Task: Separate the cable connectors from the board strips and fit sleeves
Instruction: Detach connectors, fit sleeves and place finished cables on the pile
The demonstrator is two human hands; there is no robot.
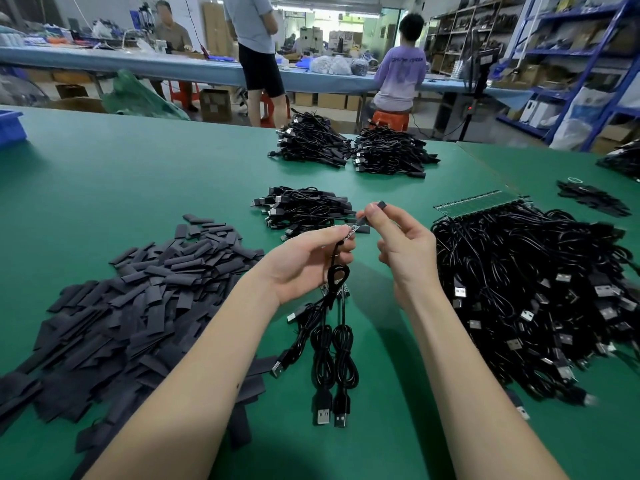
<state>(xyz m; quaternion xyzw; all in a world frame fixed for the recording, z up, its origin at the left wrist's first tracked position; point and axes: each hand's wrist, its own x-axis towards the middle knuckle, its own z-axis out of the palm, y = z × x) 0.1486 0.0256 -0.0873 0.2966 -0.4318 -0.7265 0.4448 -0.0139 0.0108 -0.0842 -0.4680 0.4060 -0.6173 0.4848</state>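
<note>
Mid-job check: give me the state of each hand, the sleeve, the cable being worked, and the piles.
left hand: pinches the cable's board end
right hand: pinches the sleeve
sleeve: partly over the board end
cable: hangs from left hand
loose sleeves: heaped at left
board strip: cables attached

Both bare forearms reach forward over the table, hands raised and nearly meeting. The left hand (308,261), palm turned inward, pinches between thumb and forefinger. The right hand (401,244) pinches likewise, remaining fingers loosely curled.
</note>
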